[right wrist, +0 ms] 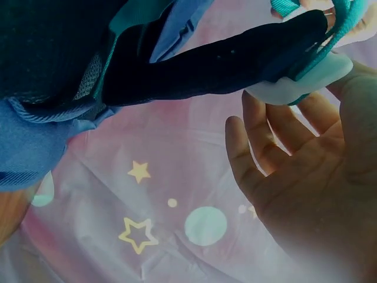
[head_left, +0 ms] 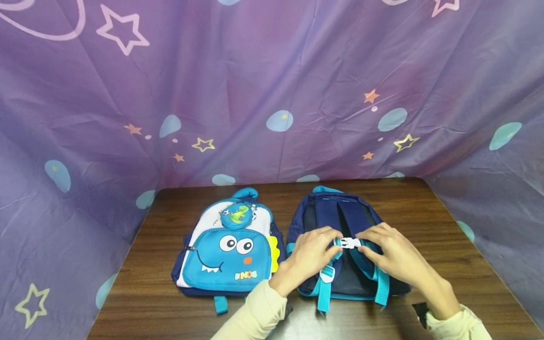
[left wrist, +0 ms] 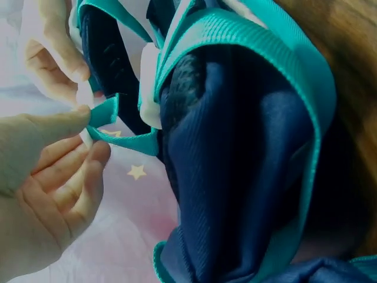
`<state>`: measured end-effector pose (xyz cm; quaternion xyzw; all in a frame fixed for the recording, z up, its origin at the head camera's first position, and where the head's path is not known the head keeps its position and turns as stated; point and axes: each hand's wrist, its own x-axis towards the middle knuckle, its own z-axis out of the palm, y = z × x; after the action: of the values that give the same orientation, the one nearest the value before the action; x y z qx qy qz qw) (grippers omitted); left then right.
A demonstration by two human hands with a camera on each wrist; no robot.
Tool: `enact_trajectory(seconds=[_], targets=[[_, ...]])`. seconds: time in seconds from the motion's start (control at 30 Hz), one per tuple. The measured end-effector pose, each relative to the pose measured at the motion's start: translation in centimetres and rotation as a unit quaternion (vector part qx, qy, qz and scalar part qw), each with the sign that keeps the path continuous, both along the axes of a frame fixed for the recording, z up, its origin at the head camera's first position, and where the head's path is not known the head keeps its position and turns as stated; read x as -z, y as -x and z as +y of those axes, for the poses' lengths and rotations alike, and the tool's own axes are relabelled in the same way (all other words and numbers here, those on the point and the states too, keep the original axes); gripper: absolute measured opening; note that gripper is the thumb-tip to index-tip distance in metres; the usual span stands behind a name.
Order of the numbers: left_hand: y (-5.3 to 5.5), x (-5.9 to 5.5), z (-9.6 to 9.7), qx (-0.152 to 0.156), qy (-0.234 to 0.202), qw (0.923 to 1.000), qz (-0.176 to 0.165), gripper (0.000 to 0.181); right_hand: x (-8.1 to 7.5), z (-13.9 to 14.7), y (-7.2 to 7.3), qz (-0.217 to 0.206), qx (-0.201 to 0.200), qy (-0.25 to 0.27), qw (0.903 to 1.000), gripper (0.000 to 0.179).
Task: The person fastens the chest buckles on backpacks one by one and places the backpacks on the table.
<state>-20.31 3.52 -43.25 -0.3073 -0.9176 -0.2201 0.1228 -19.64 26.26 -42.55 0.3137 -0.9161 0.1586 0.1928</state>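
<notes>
A navy backpack (head_left: pixel 327 212) lies on the table with its back panel and teal-edged shoulder straps facing up. Across the straps, a white chest-strap buckle (head_left: pixel 350 242) is held between both hands. My left hand (head_left: pixel 312 248) pinches the buckle's left end, where a short teal strap (left wrist: pixel 106 112) loops out beside the thumb. From the other side, my right hand (head_left: pixel 393 250) grips the right end between thumb and fingers. The right wrist view shows a smooth white plastic piece (right wrist: pixel 300 82) at those fingertips, against the dark padded shoulder strap (right wrist: pixel 218 65).
Left of it lies a second backpack (head_left: pixel 229 274), blue and white with a cartoon dinosaur face, front up. Both bags rest on a brown wooden table (head_left: pixel 153 302). A purple cloth (head_left: pixel 238 94) with stars and ovals hangs behind and at both sides.
</notes>
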Motion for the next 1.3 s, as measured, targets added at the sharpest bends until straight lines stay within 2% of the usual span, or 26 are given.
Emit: enact_trajectory(seconds=[0.2, 0.47, 0.63, 0.8, 0.93, 1.0, 1.1, 1.2, 1.3], targets=[[-0.2, 0.5, 0.8, 0.005, -0.011, 0.9999, 0.006, 0.03, -0.1, -0.1, -0.2, 0.012, -0.016, -0.004, 0.9998, 0.031], [-0.6, 1.4, 0.9, 0.008, -0.1, 0.9949, 0.013, 0.031, 0.0, -1.0, 0.0, 0.038, -0.049, -0.007, 0.998, 0.031], [-0.7, 1.8, 1.4, 0.023, -0.105, 0.9942, 0.003, 0.034, 0.4, -0.7, -0.3, 0.044, -0.057, -0.007, 0.9974, 0.031], [-1.0, 1.8, 2.1, 0.017, -0.094, 0.9954, -0.01, 0.038, 0.4, -0.3, -0.7, 0.017, -0.046, -0.014, 0.9987, 0.032], [-1.2, 1.7, 2.2, 0.009, -0.058, 0.9979, -0.026, 0.038, 0.1, -0.3, -1.1, -0.044, -0.015, -0.03, 0.9985, 0.031], [-1.3, 1.8, 1.9, 0.01, -0.046, 0.9982, -0.038, 0.038, 0.0, -0.4, -1.3, -0.086, -0.005, -0.036, 0.9956, 0.03], [-1.7, 1.9, 0.6, 0.018, -0.06, 0.9965, -0.055, 0.037, 0.2, -0.8, -1.5, -0.13, -0.002, -0.035, 0.9908, 0.029], [-2.1, 2.1, -1.5, 0.016, -0.094, 0.9933, -0.065, 0.037, 0.2, -1.6, -1.5, -0.141, -0.008, -0.021, 0.9898, 0.029], [-2.4, 2.0, -3.9, 0.002, -0.122, 0.9895, -0.077, 0.034, -0.2, -3.0, -1.2, -0.123, -0.019, -0.005, 0.9922, 0.028]])
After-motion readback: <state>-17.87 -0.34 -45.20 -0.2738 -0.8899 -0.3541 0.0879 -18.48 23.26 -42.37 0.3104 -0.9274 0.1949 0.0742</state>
